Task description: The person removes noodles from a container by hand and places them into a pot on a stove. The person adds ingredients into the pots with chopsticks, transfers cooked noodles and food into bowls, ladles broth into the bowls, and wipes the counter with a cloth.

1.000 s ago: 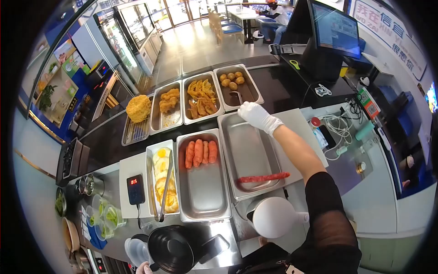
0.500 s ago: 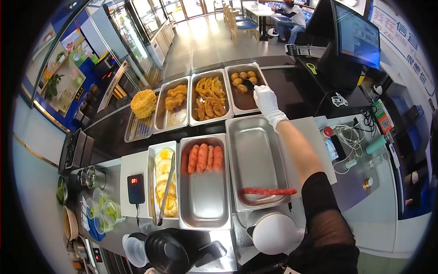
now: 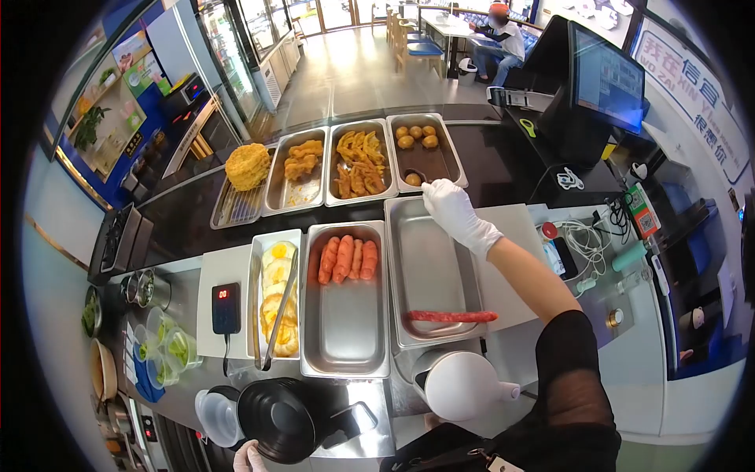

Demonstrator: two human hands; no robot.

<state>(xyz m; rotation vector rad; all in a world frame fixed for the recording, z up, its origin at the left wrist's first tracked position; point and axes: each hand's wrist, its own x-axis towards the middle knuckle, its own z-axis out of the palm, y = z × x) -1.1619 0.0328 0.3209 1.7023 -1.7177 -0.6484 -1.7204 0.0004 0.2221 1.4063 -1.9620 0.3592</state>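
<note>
My gloved right hand point(image 3: 460, 214) is closed on a dark spoon point(image 3: 423, 174) at the near end of the egg tray point(image 3: 450, 161). One brown egg point(image 3: 413, 180) lies at the spoon's bowl; whether it rests in it I cannot tell. Several more brown eggs point(image 3: 416, 136) sit at the tray's far end. At the bottom edge, my gloved left hand point(image 3: 248, 458) has its fingers pinched at the rim of a black bowl point(image 3: 277, 421); the rest of that hand is out of frame.
Fried food trays point(image 3: 295, 161) stand left of the eggs. Nearer are a sausage tray point(image 3: 346, 330), a tray with one red sausage point(image 3: 452, 316), and fried eggs point(image 3: 277, 295) with tongs point(image 3: 281, 311). A white lidded jug point(image 3: 460, 385) stands close to my body. A monitor point(image 3: 605, 75) is at right.
My right hand has drawn back toward me from the egg group, and one egg now lies apart at the near end. More of my left hand shows beside the black bowl.
</note>
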